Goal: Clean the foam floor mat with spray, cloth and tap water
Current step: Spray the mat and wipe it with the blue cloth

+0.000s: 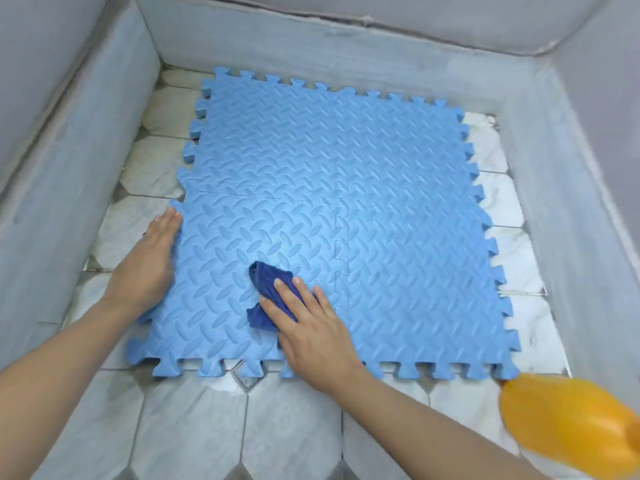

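Observation:
A light blue foam floor mat [363, 188] made of interlocking tiles with a raised tread pattern lies flat on the tiled floor. My right hand [311, 332] presses a dark blue cloth [268, 289] onto the mat's near left part; the cloth is bunched under my fingers. My left hand [149, 261] lies flat, fingers together and extended, on the mat's left edge. An orange bottle [568, 420] stands at the near right, just past the mat's corner, blurred and partly cut off by the frame.
Pale marble-look floor tiles [194, 427] surround the mat. A low grey tiled wall [69, 161] encloses the area on the left, back and right sides. No tap is in view.

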Motion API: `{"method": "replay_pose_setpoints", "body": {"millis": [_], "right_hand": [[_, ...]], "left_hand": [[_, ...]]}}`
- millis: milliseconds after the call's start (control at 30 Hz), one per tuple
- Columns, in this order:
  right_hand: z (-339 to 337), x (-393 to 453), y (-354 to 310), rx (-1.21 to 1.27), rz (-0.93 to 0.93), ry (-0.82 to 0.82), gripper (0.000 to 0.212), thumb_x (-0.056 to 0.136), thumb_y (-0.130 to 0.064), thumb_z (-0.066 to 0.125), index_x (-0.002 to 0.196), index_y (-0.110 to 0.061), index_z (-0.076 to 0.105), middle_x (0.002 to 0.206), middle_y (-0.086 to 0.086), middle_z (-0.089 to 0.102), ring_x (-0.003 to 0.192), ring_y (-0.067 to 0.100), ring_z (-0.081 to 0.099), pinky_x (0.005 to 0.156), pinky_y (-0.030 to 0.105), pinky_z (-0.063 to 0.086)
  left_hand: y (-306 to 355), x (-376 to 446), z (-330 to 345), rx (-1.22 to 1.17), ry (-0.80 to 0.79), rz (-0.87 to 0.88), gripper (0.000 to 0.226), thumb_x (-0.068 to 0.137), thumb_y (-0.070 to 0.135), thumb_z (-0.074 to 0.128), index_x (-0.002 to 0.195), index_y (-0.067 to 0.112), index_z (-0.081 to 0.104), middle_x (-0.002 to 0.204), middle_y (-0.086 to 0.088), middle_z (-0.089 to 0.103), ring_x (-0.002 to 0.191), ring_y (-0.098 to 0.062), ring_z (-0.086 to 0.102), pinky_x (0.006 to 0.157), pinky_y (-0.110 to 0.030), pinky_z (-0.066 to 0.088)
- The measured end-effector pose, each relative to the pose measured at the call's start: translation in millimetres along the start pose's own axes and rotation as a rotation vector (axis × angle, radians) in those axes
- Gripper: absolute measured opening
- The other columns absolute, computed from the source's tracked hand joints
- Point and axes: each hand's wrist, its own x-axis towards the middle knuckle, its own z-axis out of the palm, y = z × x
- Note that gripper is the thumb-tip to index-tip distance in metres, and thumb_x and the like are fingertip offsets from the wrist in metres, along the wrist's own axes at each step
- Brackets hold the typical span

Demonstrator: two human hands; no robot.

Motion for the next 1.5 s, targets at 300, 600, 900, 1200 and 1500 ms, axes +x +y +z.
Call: {"method": "replay_pose_setpoints", "body": {"millis": [300,600,900,1200,1500], "right_hand": [[-12.7,-41.4,123.8,0.003,0.716,0.181,0.048,0.1,-0.023,0.039,0.148,-0.016,0.04,0.157,0.013,0.033,0.147,0.038,0.02,0.12,0.052,0.016],[4.9,7.7,38.1,0.008,0.142,0.081,0.054,0.091,-0.019,0.033,0.144,-0.023,0.043,0.155,0.006,0.038,0.145,0.032,0.029,0.117,0.049,0.023],[-39.8,-16.9,252.3,-0.034,0.882,0.206,0.051,0.099,-0.014,0.035,0.15,-0.016,0.033,0.158,0.011,0.03,0.145,0.036,0.02,0.116,0.047,0.019],[0.2,-0.6,102.4,0.028,0.487,0.278,0.053,0.09,-0.01,0.045,0.143,-0.012,0.046,0.151,0.016,0.041,0.141,0.038,0.034,0.115,0.049,0.029],[-32.1,96.1,156.9,0.146,0.395,0.076,0.048,0.106,-0.031,0.028,0.153,-0.025,0.026,0.162,0.003,0.021,0.149,0.029,0.013,0.121,0.049,0.011]], "left_hand": [[53.7,3.1,9.9,0.14,0.147,-0.071,0.044,0.095,0.002,0.045,0.136,-0.01,0.038,0.146,-0.031,0.036,0.136,-0.05,0.029,0.111,-0.06,0.025],[79.6,-2.9,34.3,0.086,0.168,0.032,0.059,0.102,0.039,0.031,0.151,0.007,0.03,0.161,-0.016,0.022,0.15,-0.031,0.016,0.117,-0.023,-0.009],[77.1,-1.8,33.9,0.051,0.162,0.029,0.068,0.096,0.047,0.024,0.15,0.006,0.033,0.16,-0.017,0.024,0.149,-0.033,0.019,0.11,-0.01,-0.018],[77.9,0.9,40.1,0.074,0.184,0.019,0.067,0.097,0.045,0.023,0.149,0.005,0.033,0.158,-0.019,0.026,0.147,-0.035,0.021,0.113,-0.015,-0.016],[63.8,5.7,46.2,0.061,0.133,-0.008,0.072,0.096,0.053,0.02,0.15,0.008,0.031,0.16,-0.018,0.023,0.148,-0.035,0.019,0.123,-0.035,-0.002]]}}
